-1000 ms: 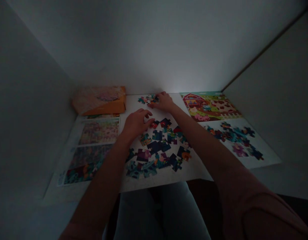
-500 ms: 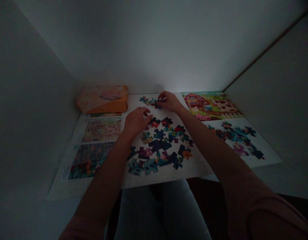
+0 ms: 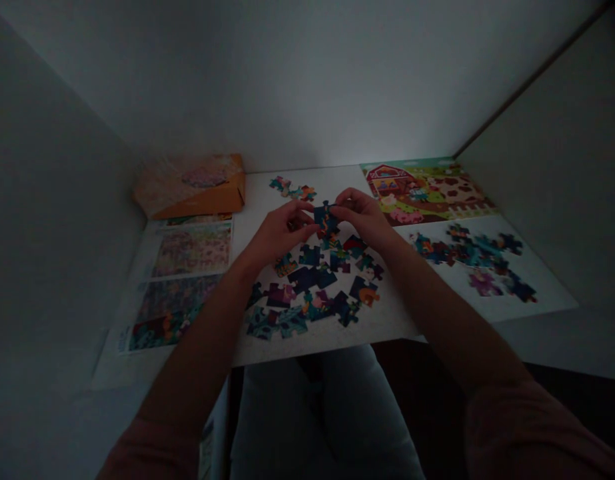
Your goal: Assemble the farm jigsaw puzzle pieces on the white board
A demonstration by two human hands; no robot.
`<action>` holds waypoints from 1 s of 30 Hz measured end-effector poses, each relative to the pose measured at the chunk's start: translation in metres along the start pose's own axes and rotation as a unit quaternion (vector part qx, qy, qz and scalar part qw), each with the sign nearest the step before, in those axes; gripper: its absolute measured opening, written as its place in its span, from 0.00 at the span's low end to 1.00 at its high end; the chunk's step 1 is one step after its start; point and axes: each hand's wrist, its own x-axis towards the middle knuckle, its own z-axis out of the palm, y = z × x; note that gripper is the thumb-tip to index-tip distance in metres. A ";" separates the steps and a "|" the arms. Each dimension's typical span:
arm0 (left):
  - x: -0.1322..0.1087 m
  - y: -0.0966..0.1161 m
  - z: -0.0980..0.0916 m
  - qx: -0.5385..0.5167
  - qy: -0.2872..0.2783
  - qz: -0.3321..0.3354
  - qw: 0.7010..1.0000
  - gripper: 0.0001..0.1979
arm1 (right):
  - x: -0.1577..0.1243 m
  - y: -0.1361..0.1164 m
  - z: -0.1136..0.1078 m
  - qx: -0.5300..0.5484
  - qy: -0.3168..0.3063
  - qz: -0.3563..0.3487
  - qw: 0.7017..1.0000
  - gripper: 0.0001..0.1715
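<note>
A dark blue jigsaw puzzle piece point(image 3: 325, 217) with an orange mark is held up over the white tabletop between both hands. My left hand point(image 3: 283, 230) is closed on its left edge, thumb and fingers pinching. On its upper right edge, my right hand point(image 3: 361, 215) pinches it too. Below the hands lie several loose puzzle pieces point(image 3: 312, 277), mostly dark blue, teal and purple, some overlapping. Behind the hands, near the wall, a few colourful puzzle pieces point(image 3: 291, 189) lie in a short row.
An orange box point(image 3: 197, 190) stands at the back left, with printed picture sheets point(image 3: 190, 250) in front of it. A farm picture point(image 3: 422, 190) lies at the back right. Nearer me is another group of puzzle pieces point(image 3: 470, 253). Walls rise behind and beside the table.
My right hand has brought the dark blue puzzle piece from the back row toward me. My left hand, open before, has closed on its left edge. The view has shifted slightly.
</note>
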 end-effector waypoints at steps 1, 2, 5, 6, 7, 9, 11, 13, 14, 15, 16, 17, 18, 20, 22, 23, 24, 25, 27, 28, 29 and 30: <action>0.001 -0.001 0.000 -0.006 0.012 -0.003 1.000 0.20 | 0.000 0.000 0.000 -0.001 -0.005 -0.007 1.000 0.39; 0.002 -0.002 0.000 -0.011 0.028 -0.005 1.000 0.17 | -0.001 -0.001 0.000 -0.004 -0.013 -0.011 1.000 0.38; 0.005 -0.005 -0.001 -0.030 0.073 0.003 0.997 0.13 | -0.003 -0.002 -0.005 -0.025 -0.055 -0.005 0.998 0.36; 0.006 -0.006 -0.001 -0.035 0.082 0.008 0.996 0.11 | -0.004 -0.002 -0.007 -0.037 -0.072 -0.002 0.997 0.36; 0.007 -0.008 -0.002 -0.038 0.089 0.011 0.995 0.10 | -0.004 -0.002 -0.008 -0.052 -0.084 -0.003 0.995 0.35; 0.008 -0.011 -0.006 -0.029 0.101 0.012 0.994 0.09 | -0.004 -0.002 -0.012 -0.096 -0.076 -0.027 0.992 0.33; 0.009 -0.015 -0.016 -0.004 0.108 0.002 0.994 0.09 | -0.002 -0.001 -0.015 -0.169 -0.033 -0.067 0.983 0.26; 0.007 -0.019 -0.030 0.038 0.095 -0.030 0.994 0.10 | 0.000 0.000 -0.019 -0.261 0.000 -0.100 0.960 0.17; 0.006 -0.021 -0.038 0.068 0.082 -0.056 0.993 0.10 | 0.001 0.001 -0.021 -0.303 0.003 -0.111 0.947 0.12; 0.005 -0.023 -0.045 0.105 0.081 -0.077 0.988 0.11 | 0.001 0.003 -0.024 -0.335 0.000 -0.117 0.935 0.08; 0.004 -0.025 -0.051 0.147 0.101 -0.089 0.980 0.13 | 0.000 0.004 -0.026 -0.358 -0.006 -0.121 0.926 0.06; 0.003 -0.026 -0.055 0.189 0.129 -0.092 0.969 0.15 | -0.001 0.006 -0.027 -0.371 -0.011 -0.121 0.921 0.06; 0.002 -0.027 -0.058 0.227 0.162 -0.087 0.956 0.16 | -0.002 0.008 -0.028 -0.378 -0.012 -0.118 0.918 0.07; 0.002 -0.026 -0.060 0.275 0.206 -0.067 0.937 0.15 | -0.001 0.010 -0.028 -0.387 -0.011 -0.098 0.917 0.10; 0.002 -0.025 -0.059 0.290 0.210 -0.053 0.932 0.12 | 0.008 0.011 -0.023 -0.398 -0.014 -0.068 0.915 0.15; 0.002 -0.024 -0.058 0.292 0.206 -0.050 0.933 0.11 | 0.016 0.011 -0.018 -0.406 -0.021 -0.051 0.912 0.19; 0.002 -0.023 -0.057 0.294 0.202 -0.048 0.933 0.10 | 0.026 0.011 -0.012 -0.418 -0.029 -0.035 0.907 0.23; 0.002 -0.023 -0.056 0.296 0.198 -0.048 0.933 0.10 | 0.038 0.011 -0.005 -0.433 -0.036 -0.020 0.901 0.28; 0.001 -0.022 -0.053 0.297 0.186 -0.053 0.935 0.09 | 0.064 0.011 0.010 -0.468 -0.040 0.005 0.883 0.36; 0.001 -0.022 -0.052 0.295 0.180 -0.055 0.937 0.08 | 0.076 0.012 0.016 -0.484 -0.039 0.014 0.874 0.38; 0.000 -0.023 -0.051 0.293 0.177 -0.055 0.938 0.07 | 0.087 0.013 0.021 -0.495 -0.039 0.022 0.868 0.38; 0.000 -0.023 -0.050 0.288 0.175 -0.053 0.940 0.07 | 0.096 0.014 0.024 -0.501 -0.039 0.029 0.864 0.36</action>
